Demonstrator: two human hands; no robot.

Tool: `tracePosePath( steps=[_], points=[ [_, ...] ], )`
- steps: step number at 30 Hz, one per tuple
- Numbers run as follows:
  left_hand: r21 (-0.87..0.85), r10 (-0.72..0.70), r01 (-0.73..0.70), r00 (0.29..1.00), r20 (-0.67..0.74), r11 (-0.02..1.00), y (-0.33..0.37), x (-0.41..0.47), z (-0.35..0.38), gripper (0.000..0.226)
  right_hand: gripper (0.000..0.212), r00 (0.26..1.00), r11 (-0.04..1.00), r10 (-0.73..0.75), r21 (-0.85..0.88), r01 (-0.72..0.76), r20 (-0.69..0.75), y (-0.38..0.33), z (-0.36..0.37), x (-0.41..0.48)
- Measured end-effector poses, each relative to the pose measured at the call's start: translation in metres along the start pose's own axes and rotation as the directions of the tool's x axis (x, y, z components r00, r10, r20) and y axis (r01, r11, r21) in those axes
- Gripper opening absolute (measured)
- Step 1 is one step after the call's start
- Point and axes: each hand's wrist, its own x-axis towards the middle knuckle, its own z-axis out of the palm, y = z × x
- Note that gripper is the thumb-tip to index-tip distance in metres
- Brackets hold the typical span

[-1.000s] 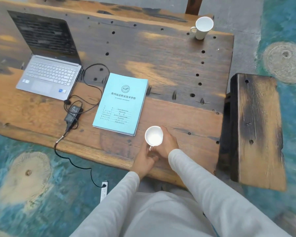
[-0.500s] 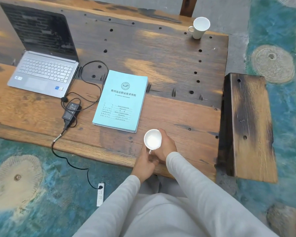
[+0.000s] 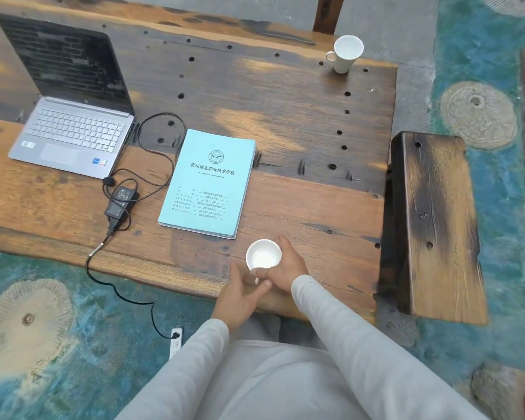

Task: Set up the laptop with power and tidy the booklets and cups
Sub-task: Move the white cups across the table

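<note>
Locate near cup close to the front edge of the table, just beside the corner of the booklets, gripped by right hand with fingers curled round its wall. Note left hand just beside the handle, fingers loosely extended, holding nothing. Treat as light, rigid, glazed and probably slippery, liable to chip on hard wood; hold by the wall or hook the handle, and set down gently.

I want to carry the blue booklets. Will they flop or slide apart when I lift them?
Probably floppy: the booklets look thin and soft-covered, so held by one edge they'd likely droop. Several seem stacked, edges slightly stepped, so they may slide apart. Likely light for their size.
</note>
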Motion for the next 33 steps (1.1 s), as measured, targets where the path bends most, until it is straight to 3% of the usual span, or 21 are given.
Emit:
tracePosePath(
  steps=[2,3,6,12,22,26,33],
  points=[
    [0.030,-0.022,0.024,0.998,-0.065,0.999,0.009,0.002,-0.007,0.112,0.114,1.000,0.999,-0.029,0.027,0.029,0.005,-0.004,-0.015,0.003],
    [0.057,-0.014,0.020,0.995,-0.101,0.998,0.016,0.006,-0.010,0.112,0.110,0.999,0.999,-0.040,0.036,0.040,0.005,-0.007,-0.025,0.005],
    [0.129,0.062,-0.038,0.980,-0.189,0.991,0.053,0.034,-0.020,0.094,0.098,0.998,0.998,-0.062,0.025,0.062,-0.020,-0.017,-0.069,0.021],
    [0.235,0.214,-0.148,0.933,-0.289,0.961,0.166,0.115,-0.021,0.085,0.090,0.985,0.987,-0.129,-0.114,0.116,-0.115,-0.052,-0.205,0.073],
    [0.359,0.282,-0.181,0.926,-0.251,0.916,0.350,0.257,0.008,0.089,0.092,0.956,0.975,-0.194,-0.146,0.165,-0.218,-0.118,-0.386,0.199],
    [0.436,0.318,-0.201,0.924,-0.212,0.877,0.413,0.316,0.017,0.087,0.098,0.955,0.980,-0.197,-0.082,0.183,-0.222,-0.146,-0.413,0.259],
    [0.398,0.286,-0.195,0.940,-0.185,0.896,0.486,0.406,0.030,0.086,0.106,0.946,0.977,-0.213,-0.051,0.206,-0.246,-0.189,-0.424,0.343]
  ],
)
